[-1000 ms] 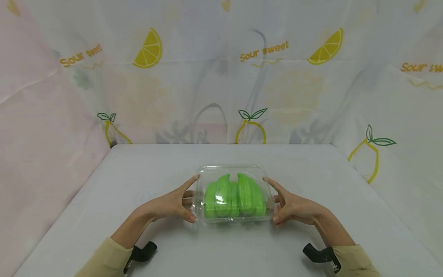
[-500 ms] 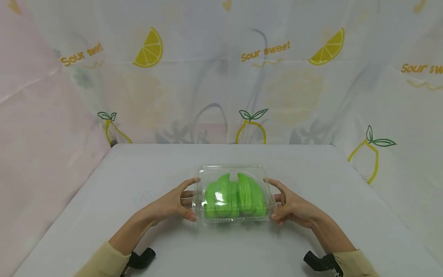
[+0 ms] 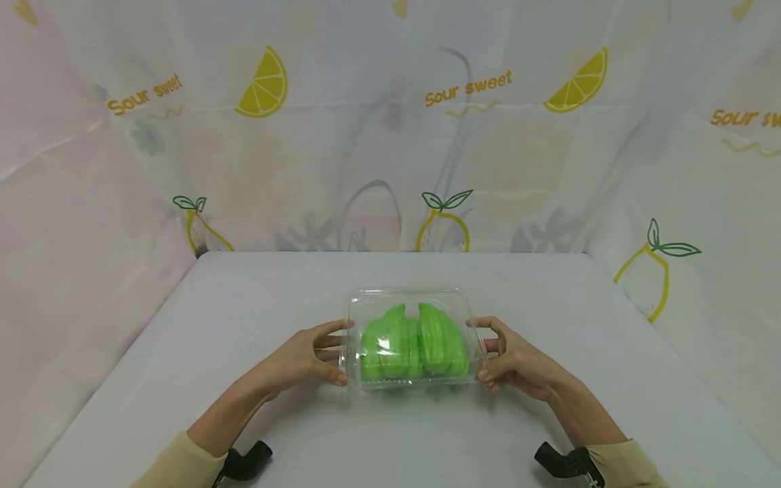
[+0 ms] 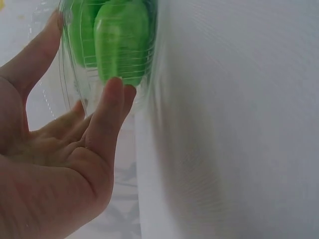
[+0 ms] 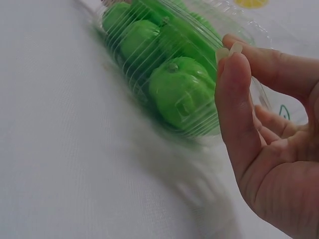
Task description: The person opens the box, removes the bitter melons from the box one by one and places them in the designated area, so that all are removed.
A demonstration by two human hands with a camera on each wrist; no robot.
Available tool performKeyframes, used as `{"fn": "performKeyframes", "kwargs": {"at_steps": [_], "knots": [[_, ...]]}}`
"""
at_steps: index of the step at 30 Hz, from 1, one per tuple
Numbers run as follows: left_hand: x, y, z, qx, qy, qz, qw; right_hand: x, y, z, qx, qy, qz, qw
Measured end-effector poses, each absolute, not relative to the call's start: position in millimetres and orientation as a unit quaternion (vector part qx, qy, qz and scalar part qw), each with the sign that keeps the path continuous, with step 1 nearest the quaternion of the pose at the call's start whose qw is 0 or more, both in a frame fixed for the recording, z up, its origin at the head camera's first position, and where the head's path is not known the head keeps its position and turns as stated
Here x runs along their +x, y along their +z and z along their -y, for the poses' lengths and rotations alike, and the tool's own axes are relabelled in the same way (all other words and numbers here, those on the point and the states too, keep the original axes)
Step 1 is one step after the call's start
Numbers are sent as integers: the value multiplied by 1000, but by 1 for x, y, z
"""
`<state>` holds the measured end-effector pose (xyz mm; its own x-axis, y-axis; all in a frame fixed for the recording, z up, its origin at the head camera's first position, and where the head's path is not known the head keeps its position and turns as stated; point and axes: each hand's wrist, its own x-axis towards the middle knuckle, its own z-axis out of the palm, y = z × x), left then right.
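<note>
A clear plastic clamshell container [image 3: 405,296] sits closed on the table, holding several bright green, ribbed vegetable-like pieces [image 3: 393,342]. In the right wrist view their ends look rounded, with stem nubs. My left hand [image 3: 305,356] grips the container's left end, thumb near the front corner and index finger farther back along the side. At the opposite end my right hand [image 3: 515,359] holds on the same way, its fingers more bent. From the left wrist, one fingertip [image 4: 114,84] overlaps the ridged wall. My right fingertips [image 5: 237,67] meet at the rim.
A white cloth-covered table [image 3: 415,440] spreads around the container. Behind and beside it hang fabric walls [image 3: 366,135] printed with lemons and "Sour sweet". Black wrist-worn devices [image 3: 247,461] show at both tan sleeves [image 3: 183,464].
Both index fingers have slid nearer along the container's ends, toward the thumbs. My left wrist has moved slightly left and lower. The container and its contents stay in place.
</note>
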<state>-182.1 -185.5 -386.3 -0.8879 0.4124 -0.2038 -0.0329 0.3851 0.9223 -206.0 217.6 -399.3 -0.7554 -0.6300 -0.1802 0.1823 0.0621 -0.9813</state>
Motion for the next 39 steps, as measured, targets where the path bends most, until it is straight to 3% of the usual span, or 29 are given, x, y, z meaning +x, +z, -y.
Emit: {"fn": "performKeyframes", "kwargs": {"at_steps": [20,39], "knots": [[-186,-386,191,114,532,-809,221,-207,-403,-208,-152,-679,-665,271],[-184,-391,187,104,536,-821,169,-207,-407,-207,-144,-699,-651,260]]}}
